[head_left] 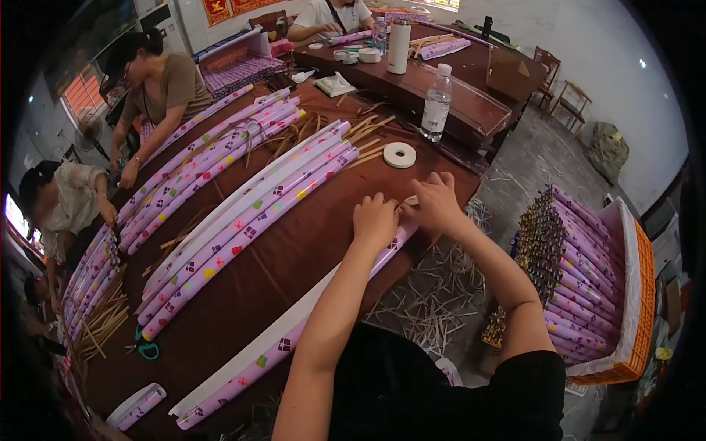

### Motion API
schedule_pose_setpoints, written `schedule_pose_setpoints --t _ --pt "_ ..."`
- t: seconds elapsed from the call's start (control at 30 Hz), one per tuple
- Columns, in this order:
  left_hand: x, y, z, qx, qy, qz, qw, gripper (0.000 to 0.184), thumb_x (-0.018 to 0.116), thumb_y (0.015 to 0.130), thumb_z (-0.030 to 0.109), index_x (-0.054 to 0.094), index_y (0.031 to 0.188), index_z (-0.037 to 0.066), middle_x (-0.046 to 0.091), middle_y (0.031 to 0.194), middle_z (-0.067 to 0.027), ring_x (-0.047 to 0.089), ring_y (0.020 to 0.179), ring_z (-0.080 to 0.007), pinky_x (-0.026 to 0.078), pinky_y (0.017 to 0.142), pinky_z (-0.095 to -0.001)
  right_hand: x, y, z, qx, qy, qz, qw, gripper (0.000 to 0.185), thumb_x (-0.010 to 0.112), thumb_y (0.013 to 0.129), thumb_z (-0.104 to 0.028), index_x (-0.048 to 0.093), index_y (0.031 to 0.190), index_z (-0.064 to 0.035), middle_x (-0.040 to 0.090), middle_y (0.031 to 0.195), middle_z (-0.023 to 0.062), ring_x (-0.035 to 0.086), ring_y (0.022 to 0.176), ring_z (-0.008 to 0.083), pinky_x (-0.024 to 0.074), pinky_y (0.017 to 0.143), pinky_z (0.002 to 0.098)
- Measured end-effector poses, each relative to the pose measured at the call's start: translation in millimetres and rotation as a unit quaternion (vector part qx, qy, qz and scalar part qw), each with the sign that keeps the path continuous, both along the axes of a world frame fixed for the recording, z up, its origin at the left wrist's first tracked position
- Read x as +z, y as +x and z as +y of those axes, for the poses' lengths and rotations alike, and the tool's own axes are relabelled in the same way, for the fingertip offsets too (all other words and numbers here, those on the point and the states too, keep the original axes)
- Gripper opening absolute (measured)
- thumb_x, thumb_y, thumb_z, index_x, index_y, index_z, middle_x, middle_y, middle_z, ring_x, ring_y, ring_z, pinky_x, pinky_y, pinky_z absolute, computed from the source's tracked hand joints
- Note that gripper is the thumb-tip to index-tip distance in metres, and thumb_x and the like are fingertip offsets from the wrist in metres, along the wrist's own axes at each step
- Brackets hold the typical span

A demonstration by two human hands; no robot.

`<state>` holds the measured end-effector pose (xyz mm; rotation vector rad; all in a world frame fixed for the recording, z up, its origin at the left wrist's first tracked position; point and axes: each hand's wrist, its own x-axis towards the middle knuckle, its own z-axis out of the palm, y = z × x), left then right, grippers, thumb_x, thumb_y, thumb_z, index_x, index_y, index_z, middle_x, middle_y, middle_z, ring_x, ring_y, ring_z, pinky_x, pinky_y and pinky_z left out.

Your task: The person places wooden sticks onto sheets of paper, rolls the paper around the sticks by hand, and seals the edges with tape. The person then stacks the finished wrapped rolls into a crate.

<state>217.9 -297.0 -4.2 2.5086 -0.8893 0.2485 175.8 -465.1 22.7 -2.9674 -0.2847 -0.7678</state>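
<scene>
A long purple paper roll [268, 364] with a printed pattern and a white edge lies slantwise across the table in front of me. My left hand [376, 220] is closed at its far end, fingers bent over the paper. Right beside it, my right hand [435, 202] pinches a small, thin tan strip [410, 201] against the roll's end. The fingertips of both hands nearly meet, and part of the roll's end is hidden under them. Just beyond the hands, a white roll of tape [399, 155] lies flat on the table.
More patterned rolls [250, 220] with tan strips lie left on the brown table [243, 287]. Green-handled scissors [147, 348] lie near them. A water bottle [436, 103] stands behind the tape. An orange crate [638, 323] of rolls is at right. Co-workers are at left and back.
</scene>
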Motion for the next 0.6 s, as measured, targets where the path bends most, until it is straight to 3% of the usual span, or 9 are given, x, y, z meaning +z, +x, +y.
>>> schedule_pose_setpoints --t 0.07,0.23,0.33,0.4,0.43,0.6 --pt "-2.6 1.1 -0.2 -0.007 -0.030 0.016 0.999 0.022 0.065 0.087 0.026 0.073 0.102 0.013 0.066 0.103 -0.0097 0.060 0.101 -0.0328 0.050 0.084 -0.0450 -5.3 3.2 -20.7 0.055 -0.012 -0.013 0.998 0.032 0.069 0.077 -0.033 0.061 0.094 -0.0071 0.068 0.085 0.0068 0.056 0.097 0.0283 0.0314 0.098 0.0536" --pt "0.0 4.0 -5.5 -0.011 -0.099 0.106 0.989 0.019 0.067 0.085 0.025 0.075 0.093 0.010 0.071 0.095 -0.0111 0.067 0.091 -0.0324 0.052 0.081 -0.0439 -10.0 -3.7 -28.6 0.052 -0.024 -0.022 0.998 0.029 0.070 0.081 -0.027 0.066 0.108 -0.0169 0.067 0.094 0.0056 0.054 0.108 0.0285 0.0261 0.108 0.0563" --pt "-0.4 5.5 -7.8 -0.001 -0.112 0.145 0.983 0.019 0.067 0.085 0.024 0.075 0.094 0.009 0.073 0.087 -0.0122 0.070 0.083 -0.0316 0.053 0.078 -0.0428 -21.7 0.7 -27.3 0.024 0.015 0.018 0.999 0.030 0.069 0.082 -0.021 0.069 0.112 -0.0240 0.064 0.105 0.0063 0.051 0.119 0.0292 0.0192 0.114 0.0582" --pt "-4.4 8.2 -8.1 0.018 -0.150 0.150 0.977 0.020 0.067 0.085 0.025 0.076 0.096 0.010 0.073 0.085 -0.0113 0.071 0.082 -0.0308 0.054 0.076 -0.0414 -27.5 5.9 -25.8 0.071 0.002 -0.039 0.997 0.027 0.069 0.082 -0.018 0.073 0.107 -0.0254 0.060 0.117 0.0066 0.046 0.127 0.0296 0.0156 0.116 0.0588" --pt "-5.6 9.1 -8.5 0.017 -0.150 0.151 0.977 0.020 0.067 0.085 0.025 0.076 0.096 0.010 0.073 0.085 -0.0113 0.071 0.082 -0.0308 0.054 0.076 -0.0414 -28.3 9.2 -26.9 0.079 0.008 -0.032 0.996 0.019 0.069 0.081 -0.015 0.076 0.096 -0.0234 0.056 0.126 0.0057 0.043 0.131 0.0290 0.0170 0.116 0.0593" --pt "-10.6 12.2 -10.9 0.022 -0.131 0.119 0.984 0.018 0.068 0.084 0.026 0.076 0.090 0.011 0.073 0.088 -0.0111 0.069 0.086 -0.0289 0.049 0.083 -0.0438 -15.9 24.0 -37.0 0.190 0.048 0.035 0.980 0.016 0.071 0.077 -0.015 0.076 0.091 -0.0178 0.057 0.126 0.0073 0.044 0.130 0.0300 0.0264 0.112 0.0561"
